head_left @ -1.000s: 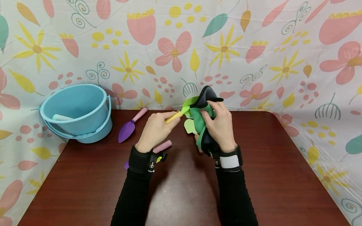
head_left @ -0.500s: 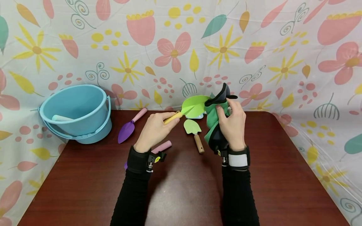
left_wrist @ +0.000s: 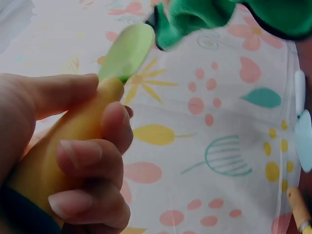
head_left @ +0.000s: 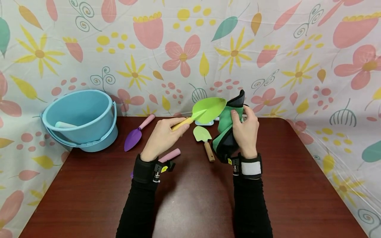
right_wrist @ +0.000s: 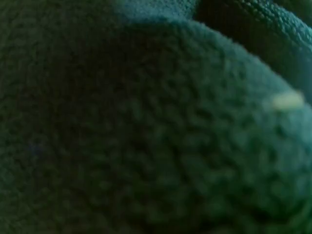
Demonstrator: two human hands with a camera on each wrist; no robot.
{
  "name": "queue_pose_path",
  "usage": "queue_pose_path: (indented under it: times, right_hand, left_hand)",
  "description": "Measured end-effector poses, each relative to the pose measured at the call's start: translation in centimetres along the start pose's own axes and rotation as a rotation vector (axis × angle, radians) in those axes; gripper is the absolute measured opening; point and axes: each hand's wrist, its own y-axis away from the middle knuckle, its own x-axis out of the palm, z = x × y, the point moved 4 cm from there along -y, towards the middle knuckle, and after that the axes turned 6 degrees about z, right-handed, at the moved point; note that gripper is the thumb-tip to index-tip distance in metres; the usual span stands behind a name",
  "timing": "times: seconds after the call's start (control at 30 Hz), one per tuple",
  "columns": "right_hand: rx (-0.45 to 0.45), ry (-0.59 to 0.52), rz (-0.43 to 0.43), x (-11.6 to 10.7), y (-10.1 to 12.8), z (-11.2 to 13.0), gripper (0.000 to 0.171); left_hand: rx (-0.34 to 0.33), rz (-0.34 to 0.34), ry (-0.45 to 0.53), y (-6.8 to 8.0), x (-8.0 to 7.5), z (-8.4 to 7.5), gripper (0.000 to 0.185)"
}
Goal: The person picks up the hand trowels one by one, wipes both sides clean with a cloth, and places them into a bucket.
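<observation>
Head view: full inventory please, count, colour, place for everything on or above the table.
Lime-green plastic trowel with yellow handle: 1, raised above the table's back middle, held by the left hand.
Green and black fleece cloth: 1, held against the trowel's blade tip by the right hand.
Small pale-green trowel with wooden handle: 1, flat on the table below the raised trowel.
Purple trowel with pink handle: 1, on the table right of the bucket.
Pink-handled tool: 1, mostly hidden under the left wrist.
Light-blue plastic bucket: 1, back left, tipped, a pale handle inside.
Dark red-brown table: 1.
Floral backdrop sheet: 1, behind and at the sides.
Left hand: grips the yellow handle.
Right hand: grips the cloth.
</observation>
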Motion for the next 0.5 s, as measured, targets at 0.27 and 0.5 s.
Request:
queue_pose_path:
  times: [0.27,0.5]
  right_hand:
    - [0.114,-0.477,0.197,0.9,-0.1,0.0,0.025]
    - [0.186,-0.666,0.314,2.4,0.4,0.7,0.031]
  left_hand:
    - [0.044,0.079,0.101,-0.2,0.5,-0.4,0.031]
    - [0.085,0.154,0.099,-0.2,0.8,-0.5,0.023]
